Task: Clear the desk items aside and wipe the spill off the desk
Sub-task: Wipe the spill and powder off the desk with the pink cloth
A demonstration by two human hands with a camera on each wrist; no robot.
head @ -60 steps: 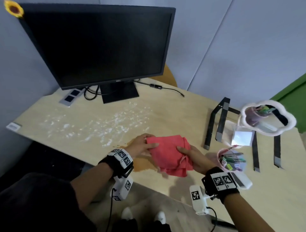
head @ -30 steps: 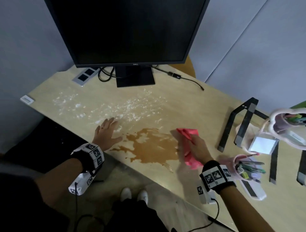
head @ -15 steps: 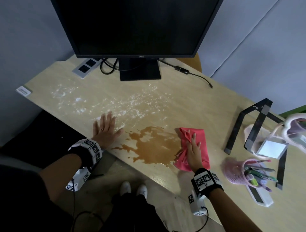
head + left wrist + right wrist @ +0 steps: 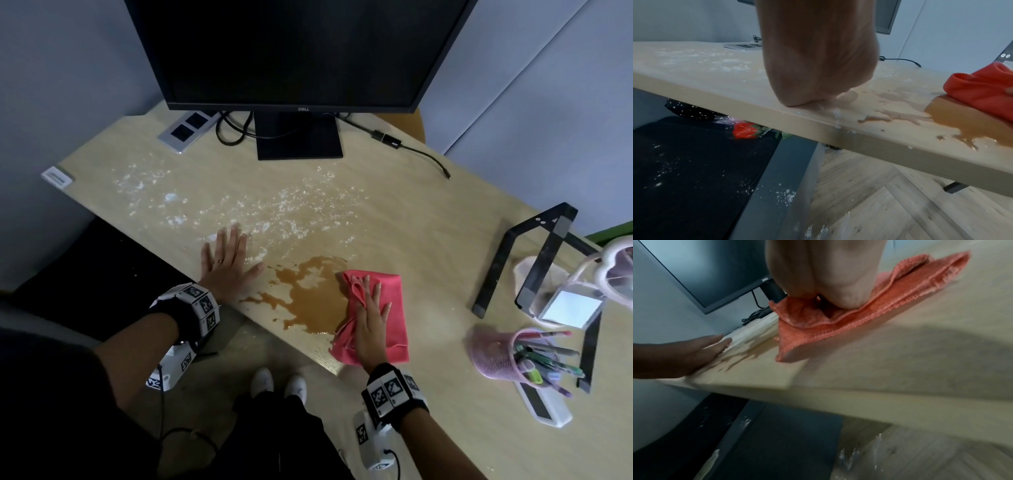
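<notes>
A brown liquid spill (image 4: 308, 296) spreads near the front edge of the light wooden desk (image 4: 428, 212). At its right edge lies a folded pink cloth (image 4: 394, 308), and my right hand (image 4: 370, 315) presses flat on it with straight fingers. My left hand (image 4: 227, 265) rests flat on the desk just left of the spill, fingers spread. White powder (image 4: 257, 209) is scattered behind both. The left wrist view shows the spill (image 4: 962, 123) and the cloth (image 4: 978, 87) at the right. In the right wrist view the cloth (image 4: 838, 324) sits under my palm, with my left hand (image 4: 694, 353) beyond.
A black monitor (image 4: 294, 51) on its stand (image 4: 299, 137) fills the back, with a power socket (image 4: 186, 130) and cables beside it. At the right stand a black metal stand (image 4: 534, 260), a pink pen holder (image 4: 510, 353), a pink-framed mirror (image 4: 613, 277) and a white device (image 4: 544, 407).
Two seconds ago both hands held the cloth over the desk. My left hand has since gone flat on the desk, and my right hand has laid the cloth down and slid it leftward to the spill's edge.
</notes>
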